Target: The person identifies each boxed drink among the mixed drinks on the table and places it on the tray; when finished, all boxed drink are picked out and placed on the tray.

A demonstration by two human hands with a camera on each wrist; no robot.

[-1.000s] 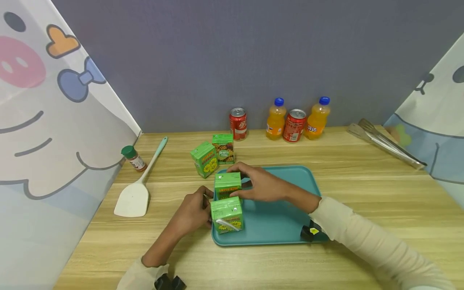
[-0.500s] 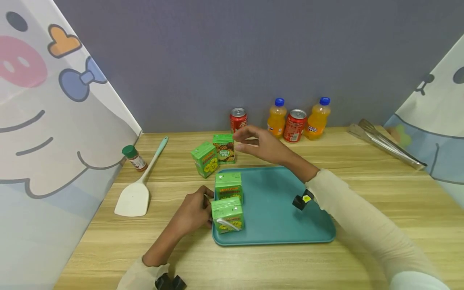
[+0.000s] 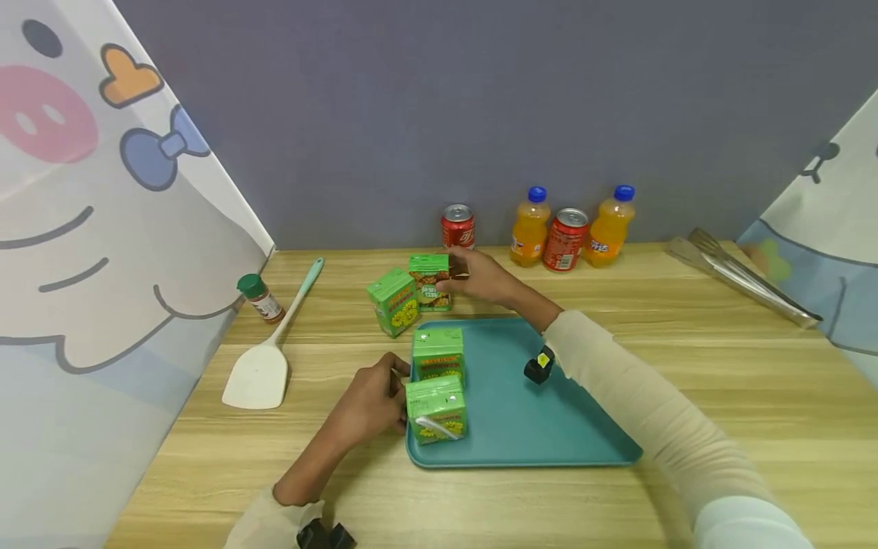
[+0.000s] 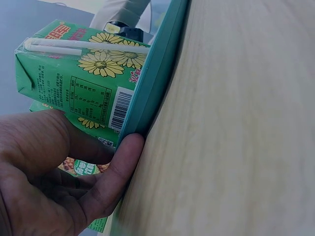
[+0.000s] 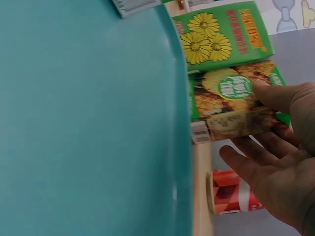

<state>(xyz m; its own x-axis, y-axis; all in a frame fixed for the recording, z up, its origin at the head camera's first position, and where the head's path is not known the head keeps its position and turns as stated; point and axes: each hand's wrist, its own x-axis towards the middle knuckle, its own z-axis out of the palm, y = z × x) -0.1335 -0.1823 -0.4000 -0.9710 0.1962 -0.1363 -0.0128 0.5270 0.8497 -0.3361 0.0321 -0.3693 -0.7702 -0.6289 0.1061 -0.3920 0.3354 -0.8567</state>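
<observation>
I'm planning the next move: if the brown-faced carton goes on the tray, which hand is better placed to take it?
Probably the right hand: it is at the brown-faced carton, with its thumb across the front. The left hand is farther off, touching the tray at its left edge.

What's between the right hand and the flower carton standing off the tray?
The brown-fronted carton: the right wrist view shows it with the right hand at one side and the flower carton at the other.
</observation>
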